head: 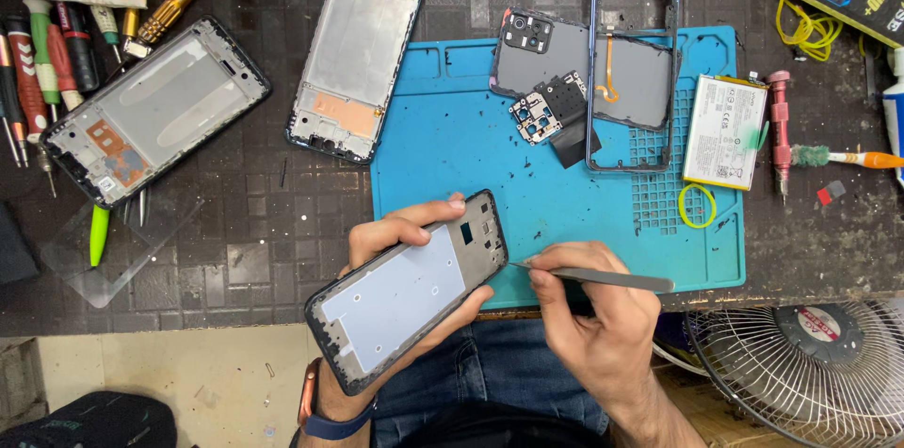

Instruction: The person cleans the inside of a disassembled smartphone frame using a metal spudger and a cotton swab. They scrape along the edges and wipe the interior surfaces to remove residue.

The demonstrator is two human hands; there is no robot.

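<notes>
Seen from above, a person's two hands work at the near edge of a dark worktop (pixel 254 250). The left hand (pixel 395 250) cradles a phone frame (pixel 407 290) from beneath, fingers curled over its far long edge, thumb against its near side. The frame is tilted, its pale inner plate facing up, its top end over the front edge of a blue repair mat (pixel 471 137). The right hand (pixel 589 316) pinches a pair of grey tweezers (pixel 593 276), whose tip points left and sits just beside the frame's upper right corner.

On the mat, well apart from the hands, lie a grey back cover (pixel 546 57) with a small black board (pixel 551 107) on it, an empty blue phone rim (pixel 636 71) and a yellow rubber band (pixel 697 205). A white battery (pixel 725 132) overlaps the mat's right edge. Two more phone frames (pixel 155 109) (pixel 356 52) rest left of the mat, beside a row of screwdrivers (pixel 47 57). A wire fan guard (pixel 810 368) shows at bottom right.
</notes>
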